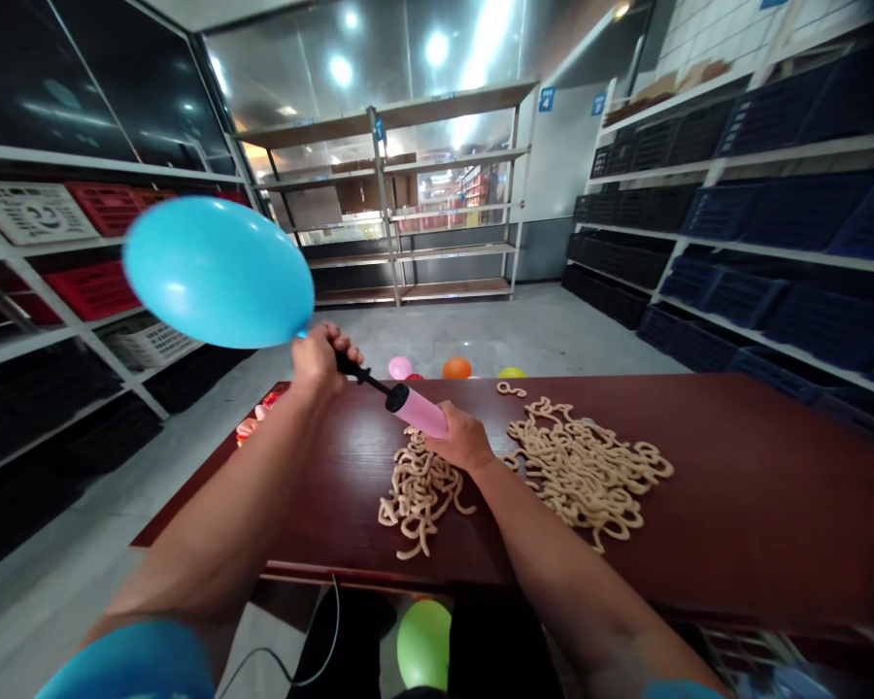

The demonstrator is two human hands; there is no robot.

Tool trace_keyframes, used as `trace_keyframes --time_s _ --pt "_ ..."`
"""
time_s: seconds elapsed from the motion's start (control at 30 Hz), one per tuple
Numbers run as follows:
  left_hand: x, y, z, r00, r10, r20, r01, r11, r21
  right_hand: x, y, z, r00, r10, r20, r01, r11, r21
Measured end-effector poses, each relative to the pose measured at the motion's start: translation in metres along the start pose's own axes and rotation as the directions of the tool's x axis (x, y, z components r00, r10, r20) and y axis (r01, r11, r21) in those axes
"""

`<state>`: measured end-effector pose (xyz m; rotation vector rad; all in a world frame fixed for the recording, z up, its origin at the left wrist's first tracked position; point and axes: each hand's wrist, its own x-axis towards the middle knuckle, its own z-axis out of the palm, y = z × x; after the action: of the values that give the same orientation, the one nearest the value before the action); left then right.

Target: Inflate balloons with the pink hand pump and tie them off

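Note:
A large, inflated light-blue balloon [218, 272] hangs in the air at the upper left, its neck at my left hand [321, 357]. That hand is closed around the neck and the black end of a hand balloon pump [420, 412]. Between my hands the pump's thin black rod shows, drawn out of the pink barrel. My right hand [462, 437] wraps the barrel's near end, above a small heap of uninflated beige long balloons [423, 490]. To its right, a bigger heap of the same beige balloons [587, 471] spreads over the dark red table [757, 485].
Small reddish balloons [262, 408] lie at the table's left edge. Beyond the far edge show pink [400, 368], orange [456, 368] and yellow balloons [512, 373]. A green balloon [423, 643] sits between my legs, near a cable [335, 621]. Shelves with crates [793, 209] line both sides.

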<state>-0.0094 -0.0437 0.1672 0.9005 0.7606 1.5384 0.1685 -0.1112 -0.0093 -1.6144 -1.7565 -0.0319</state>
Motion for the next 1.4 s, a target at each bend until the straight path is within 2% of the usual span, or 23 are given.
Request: trace_keyframes --time_s 0.13,0.23,0.33,0.57,0.63,0.7,0.77,0.83,1.03,1.13,1.23,1.4 --pt "0.01 0.048 -0.006 0.997 0.076 -0.005 -0.076 0.997 0.006 0.003 0.0 0.001 1.0 -0.003 -0.005 0.003 1.0 0.012" --pt "0.014 0.056 -0.008 0.995 0.092 -0.036 -0.092 0.996 -0.011 0.003 -0.001 0.004 1.0 0.016 0.013 -0.016 1.0 0.0" --pt "0.014 0.035 -0.006 0.994 0.082 -0.068 -0.082 0.997 -0.007 0.0 -0.002 0.007 0.999 0.043 0.027 -0.042 0.999 -0.03" --pt "-0.009 -0.048 0.007 0.995 -0.092 -0.029 0.091 0.996 -0.016 -0.004 -0.003 0.006 0.997 0.053 0.058 -0.049 0.996 -0.075" --pt "-0.015 -0.06 0.008 0.995 -0.098 -0.022 0.098 0.995 -0.02 -0.003 -0.005 0.005 0.996 0.051 0.068 -0.046 0.996 -0.073" --pt "-0.017 -0.061 0.006 0.996 -0.09 -0.023 0.089 0.996 -0.02 -0.003 -0.006 0.003 0.996 0.047 0.075 -0.042 0.997 -0.064" --pt "-0.014 -0.053 0.002 0.996 -0.087 -0.035 0.086 0.996 -0.016 -0.002 -0.007 0.002 0.996 0.039 0.084 -0.035 0.998 -0.048" --pt "-0.008 -0.034 -0.002 0.996 -0.078 -0.045 0.077 0.997 -0.017 0.0 -0.008 0.001 0.996 0.034 0.083 -0.032 0.999 -0.029" --pt "0.011 0.045 -0.006 0.998 0.062 -0.023 -0.062 0.998 0.005 0.004 -0.006 0.0 0.999 0.018 0.035 -0.019 1.0 0.022" --pt "0.016 0.058 -0.004 0.993 0.115 -0.008 -0.115 0.993 0.042 0.004 -0.005 0.002 0.999 0.038 0.029 -0.038 0.999 0.006" --pt "0.016 0.038 -0.002 0.993 0.11 -0.035 -0.108 0.993 0.045 0.002 -0.002 0.003 0.997 0.058 0.047 -0.057 0.998 -0.034" --pt "0.004 -0.026 0.006 0.999 -0.019 -0.044 0.02 1.0 0.008 -0.001 0.0 0.003 0.995 0.076 0.069 -0.07 0.994 -0.086"
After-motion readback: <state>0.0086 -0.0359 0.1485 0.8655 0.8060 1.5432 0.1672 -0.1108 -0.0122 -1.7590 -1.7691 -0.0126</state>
